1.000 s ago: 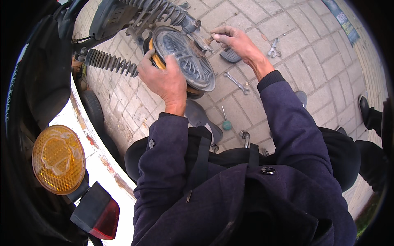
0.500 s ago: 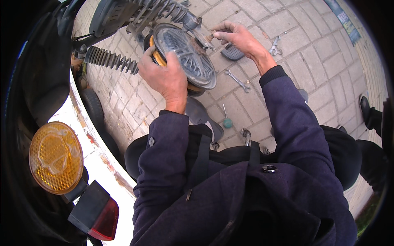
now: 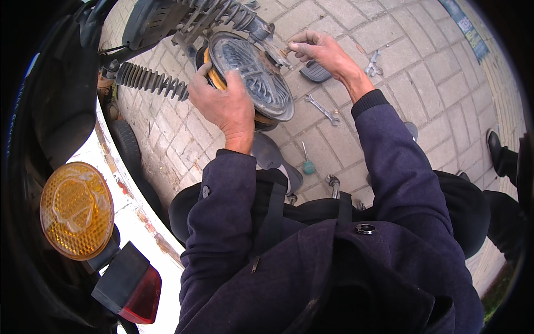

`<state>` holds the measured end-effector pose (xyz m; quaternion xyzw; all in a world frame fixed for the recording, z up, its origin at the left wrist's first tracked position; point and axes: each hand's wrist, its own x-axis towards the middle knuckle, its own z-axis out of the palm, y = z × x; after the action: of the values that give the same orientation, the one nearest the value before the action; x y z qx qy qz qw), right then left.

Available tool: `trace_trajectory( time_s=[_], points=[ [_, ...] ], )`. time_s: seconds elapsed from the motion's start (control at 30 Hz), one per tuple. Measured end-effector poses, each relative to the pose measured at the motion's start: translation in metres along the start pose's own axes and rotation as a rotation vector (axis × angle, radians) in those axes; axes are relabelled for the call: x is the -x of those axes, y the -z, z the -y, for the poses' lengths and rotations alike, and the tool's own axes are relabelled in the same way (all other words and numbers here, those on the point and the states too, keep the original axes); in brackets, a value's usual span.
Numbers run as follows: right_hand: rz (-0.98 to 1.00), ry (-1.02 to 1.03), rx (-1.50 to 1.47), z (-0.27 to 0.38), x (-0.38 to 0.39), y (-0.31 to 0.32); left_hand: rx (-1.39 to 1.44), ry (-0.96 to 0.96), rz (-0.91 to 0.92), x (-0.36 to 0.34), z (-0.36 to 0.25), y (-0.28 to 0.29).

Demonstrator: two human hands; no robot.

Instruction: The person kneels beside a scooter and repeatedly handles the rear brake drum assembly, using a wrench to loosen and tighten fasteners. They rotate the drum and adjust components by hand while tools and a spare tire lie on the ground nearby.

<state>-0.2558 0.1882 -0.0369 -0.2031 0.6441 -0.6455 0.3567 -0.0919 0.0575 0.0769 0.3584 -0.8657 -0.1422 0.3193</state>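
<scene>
A dusty grey round wheel hub [image 3: 258, 83] with a ribbed face and a yellow band [image 3: 216, 79] leans on the paving. My left hand [image 3: 222, 106] grips its near edge, fingers over the yellow band and thumb against the face. A metal bracket [image 3: 273, 51] at the lower end of a shock absorber [image 3: 236, 16] stands beside the hub's far right side. At this bracket's tip my right hand [image 3: 321, 53] has thumb and fingers pinched together. A small rusty piece [image 3: 286, 50] shows at the fingertips; its exact kind is too small to make out.
On the paving lie an open-end wrench [image 3: 321, 109], a green-handled screwdriver [image 3: 307, 166], a black pedal-like part [image 3: 315, 72] and metal tools [image 3: 374, 64]. A second coil spring [image 3: 153, 82], an amber reflector [image 3: 77, 211] and a red lamp [image 3: 142, 298] are at left. A bystander's shoe [image 3: 494, 145] shows at right.
Both hands keep nearly the same places on the hub and at the bracket tip. The view has shifted very slightly.
</scene>
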Motion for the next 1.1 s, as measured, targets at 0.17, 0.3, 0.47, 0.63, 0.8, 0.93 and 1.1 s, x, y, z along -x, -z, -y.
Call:
trace_trajectory(
  time_s=[0.17, 0.3, 0.47, 0.63, 0.8, 0.93, 1.1],
  points=[
    [-0.001, -0.004, 0.037, 0.0014, -0.0006, 0.0001, 0.004, 0.008, -0.001, -0.0001, -0.0008, 0.0003],
    [0.020, 0.021, 0.031, 0.0047, 0.0006, 0.0011, 0.000, 0.010, -0.005, -0.0001, -0.0013, -0.0002],
    [0.056, -0.008, -0.048, 0.0078, 0.0034, 0.0028, 0.010, 0.011, 0.001, 0.0001, -0.0012, 0.0004],
    [0.048, 0.006, -0.077, 0.0050, 0.0037, 0.0022, 0.015, 0.009, -0.005, 0.0002, -0.0012, 0.0000],
    [0.064, 0.013, -0.080, 0.0015, 0.0015, 0.0039, 0.011, 0.005, -0.003, -0.0001, -0.0008, 0.0001],
    [0.069, 0.020, -0.086, 0.0014, 0.0013, 0.0046, 0.001, 0.000, -0.002, -0.0003, -0.0005, 0.0002],
    [0.057, -0.011, -0.034, 0.0037, 0.0013, 0.0041, 0.001, -0.005, -0.003, 0.0003, -0.0001, 0.0000]
  ],
)
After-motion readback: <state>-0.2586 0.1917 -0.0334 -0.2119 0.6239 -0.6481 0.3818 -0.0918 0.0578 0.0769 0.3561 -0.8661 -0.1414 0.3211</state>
